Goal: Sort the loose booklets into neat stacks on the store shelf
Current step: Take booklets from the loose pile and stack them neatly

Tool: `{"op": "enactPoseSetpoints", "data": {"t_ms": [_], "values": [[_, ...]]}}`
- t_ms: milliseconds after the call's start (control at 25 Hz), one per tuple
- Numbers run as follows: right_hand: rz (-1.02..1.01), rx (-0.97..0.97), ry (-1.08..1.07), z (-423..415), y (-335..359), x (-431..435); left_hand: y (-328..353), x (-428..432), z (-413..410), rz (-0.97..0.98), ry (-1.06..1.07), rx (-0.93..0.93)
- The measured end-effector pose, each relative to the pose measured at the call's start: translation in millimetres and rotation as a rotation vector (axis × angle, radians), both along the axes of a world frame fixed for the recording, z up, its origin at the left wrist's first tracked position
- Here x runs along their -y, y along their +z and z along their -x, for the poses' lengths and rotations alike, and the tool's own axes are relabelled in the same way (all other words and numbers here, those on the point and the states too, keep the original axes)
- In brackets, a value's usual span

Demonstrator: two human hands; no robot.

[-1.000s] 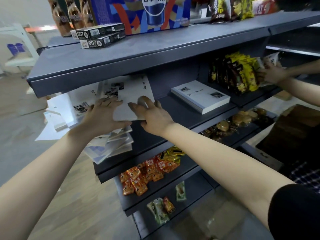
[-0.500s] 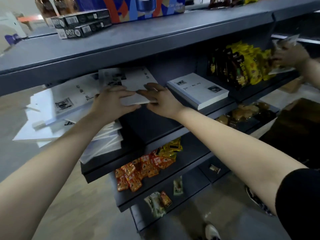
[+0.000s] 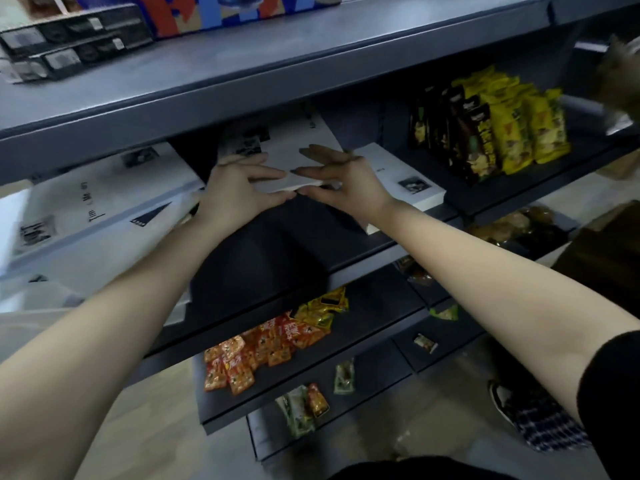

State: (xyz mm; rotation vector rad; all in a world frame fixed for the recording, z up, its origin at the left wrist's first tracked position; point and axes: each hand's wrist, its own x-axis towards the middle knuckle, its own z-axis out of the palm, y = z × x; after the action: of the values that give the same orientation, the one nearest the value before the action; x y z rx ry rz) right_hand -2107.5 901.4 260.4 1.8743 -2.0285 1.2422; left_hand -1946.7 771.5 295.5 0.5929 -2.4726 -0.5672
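Note:
A white booklet [image 3: 294, 152] with small dark photos is held up over the middle shelf [image 3: 277, 244]. My left hand [image 3: 239, 190] grips its near left edge and my right hand [image 3: 341, 183] grips its near right edge, fingertips almost meeting. To the left lies a messy heap of white booklets [image 3: 97, 202] that hangs over the shelf's end. A neat white stack [image 3: 405, 178] sits on the shelf just right of my right hand, partly hidden by it.
Yellow and black snack bags [image 3: 491, 123] stand at the shelf's right. Orange packets [image 3: 256, 351] lie on the lower shelf. Black boxes [image 3: 69, 43] rest on the top shelf. Another person's hand [image 3: 620, 77] works at the far right; a shoe [image 3: 502, 400] shows below.
Both hands have carried the held booklet to the right, away from the messy heap and toward the neat stack. The view has dropped closer to the shelf.

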Motion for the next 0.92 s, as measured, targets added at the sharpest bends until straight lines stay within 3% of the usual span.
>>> {"op": "enactPoseSetpoints", "data": {"t_ms": [120, 240, 280, 360, 440, 680, 920], "values": [[-0.059, 0.038, -0.053, 48.4, -3.8, -35.1, -15.8, -29.3, 56.1, -0.162, -0.079, -0.011], [-0.281, 0.059, -0.092, 100.4, -23.8, -76.7, -58.2, -59.7, 113.6, -0.312, -0.127, 0.066], [-0.394, 0.036, -0.079, 117.2, -36.7, -89.5, -79.4, -71.3, 129.2, -0.299, -0.124, 0.146], [-0.557, 0.028, -0.042, 142.2, -60.1, -107.7, -120.1, -93.1, 151.3, -0.076, -0.049, 0.282], [-0.573, 0.021, -0.068, 162.2, -76.9, -108.6, -139.2, -101.9, 164.9, 0.101, 0.056, 0.296], [-0.765, -0.144, -0.381, 181.7, -78.1, -77.2, -142.0, -85.9, 203.7, 0.122, 0.093, 0.399], [-0.654, -0.069, -0.317, 191.6, -86.0, -82.5, -148.8, -91.2, 203.0, 0.217, 0.125, 0.362]]}}
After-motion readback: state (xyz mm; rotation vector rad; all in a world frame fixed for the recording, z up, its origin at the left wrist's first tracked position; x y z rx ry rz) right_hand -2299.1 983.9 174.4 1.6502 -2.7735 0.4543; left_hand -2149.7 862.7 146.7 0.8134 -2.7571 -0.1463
